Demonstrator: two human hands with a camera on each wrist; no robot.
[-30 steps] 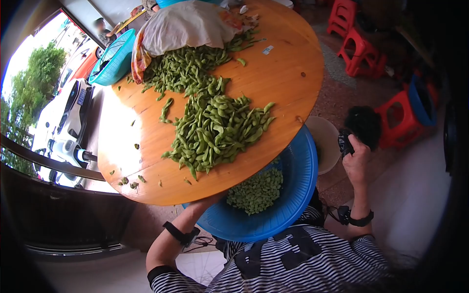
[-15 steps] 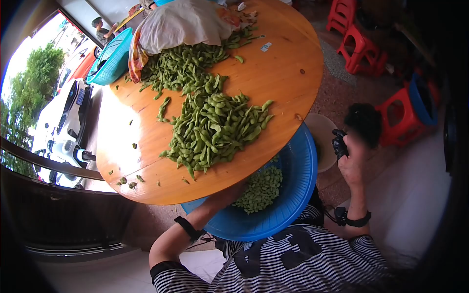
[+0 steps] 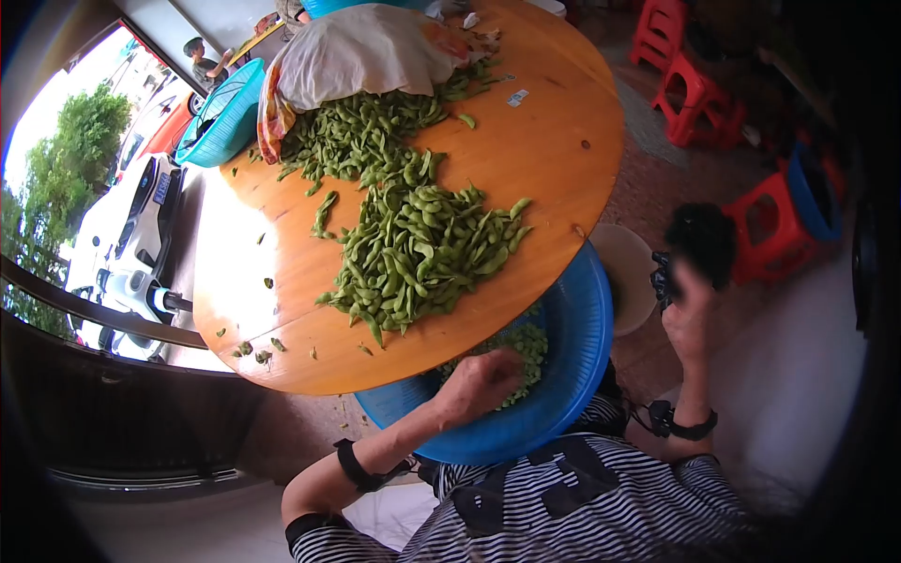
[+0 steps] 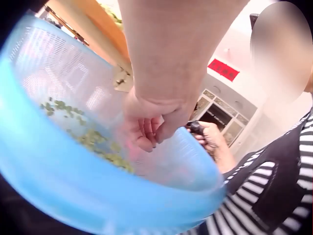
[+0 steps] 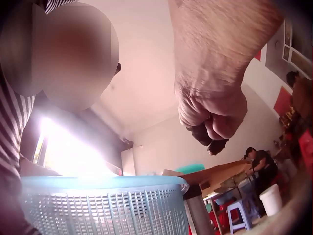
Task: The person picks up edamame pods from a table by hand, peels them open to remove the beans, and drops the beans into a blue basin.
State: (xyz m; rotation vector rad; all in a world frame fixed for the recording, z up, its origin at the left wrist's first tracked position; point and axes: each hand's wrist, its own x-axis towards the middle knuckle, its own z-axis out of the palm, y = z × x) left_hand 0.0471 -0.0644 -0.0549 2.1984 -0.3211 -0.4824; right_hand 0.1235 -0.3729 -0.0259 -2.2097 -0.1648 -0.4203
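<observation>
In the head view, my left hand (image 3: 481, 383) hovers over the blue basket (image 3: 577, 375), above shelled green beans (image 3: 533, 352). Its fingers (image 4: 145, 139) are curled in the left wrist view, with nothing visible between them. My right hand (image 3: 688, 314), raised right of the basket, grips a small black object (image 3: 662, 280); black also shows among its curled fingers in the right wrist view, where the hand (image 5: 212, 107) is seen from behind. Green pods (image 3: 413, 258) lie heaped on the round wooden table (image 3: 554, 159).
A pale cloth (image 3: 357, 56) covers pods at the table's far side, beside a turquoise basket (image 3: 225, 122). A pale bucket (image 3: 631, 281) stands on the floor right of the blue basket. Red stools (image 3: 765, 230) stand farther right. Another person (image 3: 206, 68) is in the background.
My left hand has come out from beneath the table edge and moved right, into sight over the beans. The right hand has shifted slightly and still grips the black object.
</observation>
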